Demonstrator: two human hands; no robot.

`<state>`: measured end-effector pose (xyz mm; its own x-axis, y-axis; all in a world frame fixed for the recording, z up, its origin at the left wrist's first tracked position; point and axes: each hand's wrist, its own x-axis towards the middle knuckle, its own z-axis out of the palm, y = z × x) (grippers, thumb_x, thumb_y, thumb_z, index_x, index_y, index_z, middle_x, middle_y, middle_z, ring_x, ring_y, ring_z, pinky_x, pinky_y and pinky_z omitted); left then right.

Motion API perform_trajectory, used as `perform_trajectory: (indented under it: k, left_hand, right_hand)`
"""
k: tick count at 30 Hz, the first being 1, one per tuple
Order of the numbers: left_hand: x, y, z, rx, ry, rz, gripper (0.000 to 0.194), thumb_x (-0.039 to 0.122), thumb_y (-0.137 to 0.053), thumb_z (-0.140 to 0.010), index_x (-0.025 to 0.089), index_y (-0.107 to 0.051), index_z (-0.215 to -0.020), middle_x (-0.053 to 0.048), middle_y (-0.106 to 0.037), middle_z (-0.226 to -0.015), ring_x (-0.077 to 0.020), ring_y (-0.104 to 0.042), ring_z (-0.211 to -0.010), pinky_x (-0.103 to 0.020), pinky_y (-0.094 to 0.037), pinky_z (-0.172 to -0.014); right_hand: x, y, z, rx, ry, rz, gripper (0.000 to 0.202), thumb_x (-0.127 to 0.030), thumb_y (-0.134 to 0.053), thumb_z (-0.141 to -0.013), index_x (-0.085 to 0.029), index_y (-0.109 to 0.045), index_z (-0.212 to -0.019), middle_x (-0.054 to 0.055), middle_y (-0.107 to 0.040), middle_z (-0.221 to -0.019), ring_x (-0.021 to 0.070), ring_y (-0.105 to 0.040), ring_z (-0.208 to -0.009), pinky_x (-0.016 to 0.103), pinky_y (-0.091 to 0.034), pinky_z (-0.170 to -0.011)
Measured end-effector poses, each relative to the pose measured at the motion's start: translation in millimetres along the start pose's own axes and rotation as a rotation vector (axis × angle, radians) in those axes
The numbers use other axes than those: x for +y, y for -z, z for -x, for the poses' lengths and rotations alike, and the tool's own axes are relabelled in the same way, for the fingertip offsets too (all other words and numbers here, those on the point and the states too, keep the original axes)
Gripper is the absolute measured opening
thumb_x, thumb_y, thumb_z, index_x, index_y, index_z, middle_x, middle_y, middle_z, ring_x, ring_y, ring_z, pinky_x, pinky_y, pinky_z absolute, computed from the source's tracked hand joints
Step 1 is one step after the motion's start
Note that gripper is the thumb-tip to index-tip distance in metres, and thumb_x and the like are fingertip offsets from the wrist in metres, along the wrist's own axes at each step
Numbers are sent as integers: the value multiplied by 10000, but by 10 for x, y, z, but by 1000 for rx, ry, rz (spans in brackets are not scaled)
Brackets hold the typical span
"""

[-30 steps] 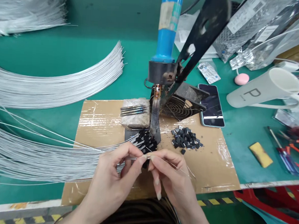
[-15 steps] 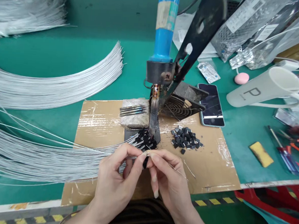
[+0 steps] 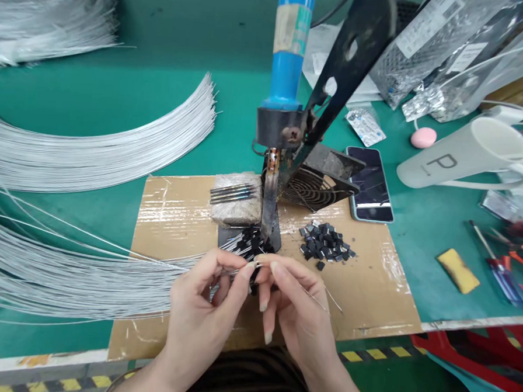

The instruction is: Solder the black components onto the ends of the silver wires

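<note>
The left hand [image 3: 205, 313] and right hand [image 3: 302, 306] are pinching thin wire [image 3: 259, 265] between close-set fingertips, its length running sideways from one hand to the other. A pale wire bundle [image 3: 86, 280] is stretching leftward from beside the left hand, the nearer one, while loose black pieces [image 3: 327, 242] are lying just beyond the right; compared with half a second ago, the thumbs are sitting slightly farther apart

Our left hand [image 3: 207, 310] pinches thumb against forefinger, its other fingers curled underneath. Our right hand [image 3: 305, 306] meets it nearly tip to tip, thumb and forefinger bent inward, lower fingers hanging loosely. Our left forearm [image 3: 149, 377] and right forearm [image 3: 346, 385] slant inward from the bottom edge.
</note>
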<state>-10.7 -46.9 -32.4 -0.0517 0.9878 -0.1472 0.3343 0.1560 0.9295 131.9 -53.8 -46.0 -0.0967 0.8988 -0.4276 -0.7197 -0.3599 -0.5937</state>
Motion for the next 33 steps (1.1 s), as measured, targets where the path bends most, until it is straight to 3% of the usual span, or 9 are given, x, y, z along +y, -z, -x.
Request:
perform_trajectory:
  k: [21,26,33]
  left_hand:
    - [20,25,1,-8,-99,-3,80,212,-722,-954,228,-728,-876,15,-741,-753,-115,-664,-655,-194,-470,-550]
    - [20,38,-15,-37,-141,-43,94,193,-701,-969,237,-708,-886,40,-699,-725,-95,-600,-609,-197,-441,-542]
    - [88,87,-47,-115,-241,-106,144,137,-685,-957,238,-697,-855,75,-605,-663,-70,-451,-513,-190,-373,-484]
  right_hand:
    - [64,71,17,-6,5,102,141,-344,-840,-900,-204,-851,-921,-22,-707,-627,72,-617,-409,144,-543,-382]
    - [-11,106,22,-5,-9,141,123,-322,-848,-891,-201,-838,-871,-22,-720,-647,66,-626,-396,131,-509,-385]
    - [-197,128,-29,-57,-139,155,186,-332,-906,-804,-170,-826,-761,-25,-695,-602,60,-587,-351,126,-476,-333]
